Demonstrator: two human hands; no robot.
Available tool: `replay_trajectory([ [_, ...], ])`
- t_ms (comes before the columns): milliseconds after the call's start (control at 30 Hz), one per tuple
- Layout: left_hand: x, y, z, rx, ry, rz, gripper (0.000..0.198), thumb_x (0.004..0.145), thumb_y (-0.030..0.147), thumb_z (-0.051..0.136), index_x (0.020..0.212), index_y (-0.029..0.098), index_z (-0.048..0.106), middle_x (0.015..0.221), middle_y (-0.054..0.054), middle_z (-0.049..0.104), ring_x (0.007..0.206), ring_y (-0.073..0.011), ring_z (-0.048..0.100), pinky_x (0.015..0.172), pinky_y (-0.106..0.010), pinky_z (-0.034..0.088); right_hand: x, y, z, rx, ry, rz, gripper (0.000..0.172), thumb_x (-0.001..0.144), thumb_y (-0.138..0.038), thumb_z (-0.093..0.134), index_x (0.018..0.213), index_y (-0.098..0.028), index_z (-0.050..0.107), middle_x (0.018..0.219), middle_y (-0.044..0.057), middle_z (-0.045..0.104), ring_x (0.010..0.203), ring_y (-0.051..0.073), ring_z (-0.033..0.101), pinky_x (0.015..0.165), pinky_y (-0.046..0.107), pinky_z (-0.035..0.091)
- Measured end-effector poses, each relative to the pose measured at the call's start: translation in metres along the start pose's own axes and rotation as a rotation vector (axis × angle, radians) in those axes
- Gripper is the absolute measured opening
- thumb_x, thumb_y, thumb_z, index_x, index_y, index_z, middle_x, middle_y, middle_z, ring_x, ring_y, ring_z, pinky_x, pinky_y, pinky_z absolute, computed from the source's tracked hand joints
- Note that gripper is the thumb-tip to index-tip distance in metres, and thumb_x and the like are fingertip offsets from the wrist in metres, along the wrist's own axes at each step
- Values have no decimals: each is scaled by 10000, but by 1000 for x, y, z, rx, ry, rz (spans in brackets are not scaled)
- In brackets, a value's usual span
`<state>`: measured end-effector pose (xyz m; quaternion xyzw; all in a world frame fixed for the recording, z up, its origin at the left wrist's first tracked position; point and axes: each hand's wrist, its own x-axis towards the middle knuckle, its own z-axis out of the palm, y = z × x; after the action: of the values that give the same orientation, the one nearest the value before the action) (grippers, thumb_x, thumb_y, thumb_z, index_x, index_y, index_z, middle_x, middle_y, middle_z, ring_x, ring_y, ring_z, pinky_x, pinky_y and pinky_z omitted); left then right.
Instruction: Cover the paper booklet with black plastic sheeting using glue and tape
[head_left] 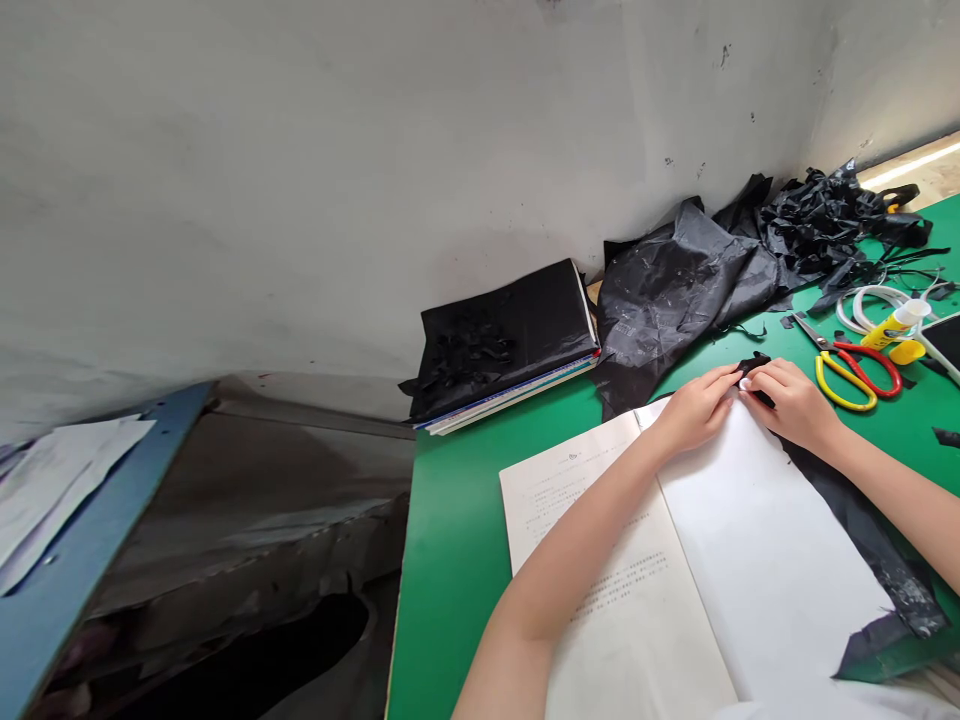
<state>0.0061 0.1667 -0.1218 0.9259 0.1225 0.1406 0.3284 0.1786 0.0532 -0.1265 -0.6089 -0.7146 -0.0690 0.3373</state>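
My left hand and my right hand meet at the top edge of an open book with white pages. Both hands pinch a small black strip of fabric between their fingertips, pressing it against the top of the right page. A long piece of black fabric lies under the book's right edge and runs toward the near right corner. The book lies on a green table.
Red and yellow scissors, a glue stick and a white cable lie right of my hands. Crumpled black fabric and scraps sit against the wall. Black cloth covers a stack of books. The table's left edge drops off; a blue shelf stands left.
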Motion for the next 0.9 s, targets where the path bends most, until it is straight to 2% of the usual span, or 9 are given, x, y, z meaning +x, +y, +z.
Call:
replay_trajectory([
  [467, 0, 2, -1, 15, 1, -10, 447, 960, 213, 417, 1393, 137, 496, 1497, -153, 514, 1368, -260, 546, 1150, -434, 498, 4, -1, -2, 69, 46, -144, 139, 898, -127, 607, 809, -224, 561, 855, 47, 715, 803, 187, 609, 774, 340, 550],
  [700, 0, 1, 0, 28, 8, -1, 444, 956, 204, 423, 1387, 138, 504, 1491, -154, 521, 1354, -262, 559, 1138, -429, 510, 3, -3, -2, -12, 62, -118, 117, 894, -124, 611, 836, -215, 566, 878, 60, 716, 802, 199, 604, 765, 361, 542],
  [900, 0, 1, 0, 29, 6, 2, 445, 956, 205, 422, 1391, 152, 501, 1496, -148, 516, 1357, -259, 557, 1142, -433, 505, 4, -2, -2, 14, 52, -129, 129, 885, -114, 612, 825, -215, 559, 871, 59, 706, 810, 201, 604, 771, 355, 535],
])
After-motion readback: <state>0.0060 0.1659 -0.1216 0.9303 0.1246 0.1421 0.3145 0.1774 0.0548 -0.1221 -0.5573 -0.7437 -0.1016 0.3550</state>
